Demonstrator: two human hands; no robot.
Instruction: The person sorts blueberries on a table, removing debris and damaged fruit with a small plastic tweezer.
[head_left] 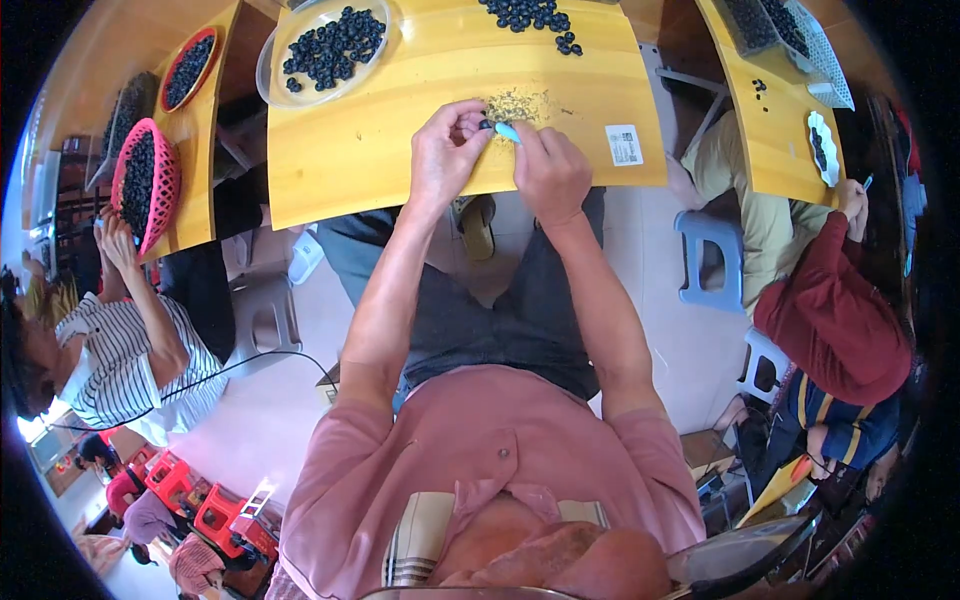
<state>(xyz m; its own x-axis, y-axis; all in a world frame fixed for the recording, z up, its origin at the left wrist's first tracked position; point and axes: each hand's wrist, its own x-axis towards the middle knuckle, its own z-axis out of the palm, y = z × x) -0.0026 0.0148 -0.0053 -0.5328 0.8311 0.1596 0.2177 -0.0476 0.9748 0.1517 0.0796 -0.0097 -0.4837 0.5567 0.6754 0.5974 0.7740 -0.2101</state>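
My left hand pinches a small dark round seed between thumb and fingers above the yellow wooden table. My right hand grips a small light-blue tool whose tip touches that seed. Both hands meet near the table's front edge, over a patch of fine dark crumbs. A clear round dish of dark seeds sits at the back left, and a loose heap of dark seeds lies at the back middle.
A white square label is stuck on the table to the right. On the left, a person in a striped shirt works beside pink baskets of seeds. On the right, people sit at another yellow table with a white mesh tray. Blue stool.
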